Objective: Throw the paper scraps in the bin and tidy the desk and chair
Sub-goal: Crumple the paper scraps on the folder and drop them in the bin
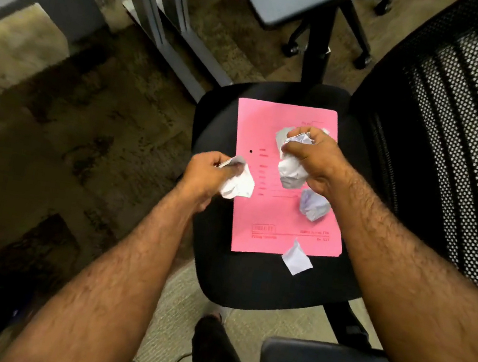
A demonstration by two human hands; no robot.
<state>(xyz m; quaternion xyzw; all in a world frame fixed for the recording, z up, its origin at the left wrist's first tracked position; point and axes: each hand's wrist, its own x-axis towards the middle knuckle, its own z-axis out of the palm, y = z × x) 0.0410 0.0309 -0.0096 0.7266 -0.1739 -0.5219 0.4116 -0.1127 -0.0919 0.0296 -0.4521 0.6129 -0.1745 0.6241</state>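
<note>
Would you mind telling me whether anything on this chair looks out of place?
Yes: a pink folder lies on the chair seat instead of a desk, with a crumpled paper ball on it and a torn scrap at its near edge. Both hands, left hand and right hand, already clutch crumpled paper.

a pink folder lies on a black chair seat. the left hand grips a crumpled paper; the right hand clutches a wad over the folder. a paper ball sits on the folder, a flat scrap at its near edge
</note>
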